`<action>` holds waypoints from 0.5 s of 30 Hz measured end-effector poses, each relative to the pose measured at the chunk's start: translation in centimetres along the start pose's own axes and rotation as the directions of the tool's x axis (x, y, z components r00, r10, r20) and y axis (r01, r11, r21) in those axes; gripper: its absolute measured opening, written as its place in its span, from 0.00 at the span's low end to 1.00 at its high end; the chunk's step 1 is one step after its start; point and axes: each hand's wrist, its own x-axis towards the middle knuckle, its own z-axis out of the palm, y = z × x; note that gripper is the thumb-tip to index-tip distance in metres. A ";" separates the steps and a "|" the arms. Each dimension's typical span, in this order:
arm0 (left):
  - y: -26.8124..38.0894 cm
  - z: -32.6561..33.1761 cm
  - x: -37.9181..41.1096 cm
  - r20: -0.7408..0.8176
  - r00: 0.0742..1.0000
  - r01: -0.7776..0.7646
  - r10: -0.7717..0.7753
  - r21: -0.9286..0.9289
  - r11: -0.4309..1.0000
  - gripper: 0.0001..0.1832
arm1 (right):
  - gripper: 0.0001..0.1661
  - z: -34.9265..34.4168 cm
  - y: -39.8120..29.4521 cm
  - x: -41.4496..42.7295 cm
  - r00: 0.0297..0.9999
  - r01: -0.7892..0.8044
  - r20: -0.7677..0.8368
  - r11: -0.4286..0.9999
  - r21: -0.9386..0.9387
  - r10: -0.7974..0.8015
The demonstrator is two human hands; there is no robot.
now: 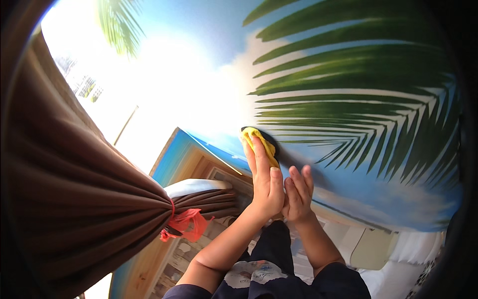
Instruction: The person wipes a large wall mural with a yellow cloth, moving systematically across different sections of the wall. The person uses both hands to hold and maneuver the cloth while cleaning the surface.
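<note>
My left hand [264, 183] reaches up with its fingers laid over a bunched yellow cloth [266, 144]. The cloth is held against a wall mural [336, 108] painted with palm fronds, blue sky and cloud. A dark rounded shape, perhaps shadow, shows behind the cloth. Just right of the left wrist is my right hand [300, 194], raised with its fingers partly curled and apart. Nothing shows in it. Its heel is close to the left hand; whether they touch, I cannot tell.
A brown curtain [82, 179], gathered with a red plastic tie [188, 224], hangs on the left beside a bright window [123, 93]. At lower right stand a beige panel [373, 248] and white fabric [414, 248]. Patterned flooring [177, 263] lies below.
</note>
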 end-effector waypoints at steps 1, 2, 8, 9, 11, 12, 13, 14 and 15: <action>0.6 -0.4 0.3 0.018 1.000 -0.006 0.006 0.003 1.000 0.40 | 0.19 0.7 -0.2 0.8 1.000 -0.010 -0.002 1.000 0.022 0.010; 1.3 -0.7 0.5 0.035 0.999 -0.013 0.013 0.007 1.000 0.41 | 0.20 1.4 -0.2 1.4 0.999 -0.029 0.049 0.992 0.125 0.023; 1.4 -2.6 0.3 0.080 0.996 0.030 -0.031 0.015 0.999 0.41 | 0.24 5.5 -0.3 2.0 0.998 0.058 0.001 0.997 -0.055 -0.058; 1.7 -2.9 0.5 0.086 0.996 0.016 -0.014 -0.023 1.000 0.40 | 0.25 5.9 -0.4 2.2 0.998 0.049 -0.036 0.995 -0.086 -0.053; 2.3 -3.5 0.7 0.095 0.995 -0.010 0.019 -0.102 0.995 0.38 | 0.26 6.9 -0.3 2.6 0.993 0.030 -0.108 0.989 -0.147 -0.046; 1.6 -3.8 0.9 0.086 0.982 -0.173 0.166 0.083 0.981 0.35 | 0.27 7.8 0.0 3.0 0.987 -0.021 -0.160 0.965 -0.263 -0.021; 1.6 -4.4 1.4 0.112 0.977 -0.187 0.179 0.059 0.981 0.33 | 0.27 7.4 -0.4 4.0 0.977 -0.061 -0.215 0.966 -0.249 0.006; 1.6 -5.4 2.3 0.137 0.971 -0.200 0.193 0.036 0.979 0.32 | 0.27 7.3 -0.6 5.3 0.970 -0.057 -0.244 0.953 -0.298 -0.018; 1.8 -6.0 3.1 0.162 0.964 -0.212 0.209 0.002 0.977 0.30 | 0.27 7.0 -0.6 6.8 0.963 -0.052 -0.266 0.933 -0.355 -0.048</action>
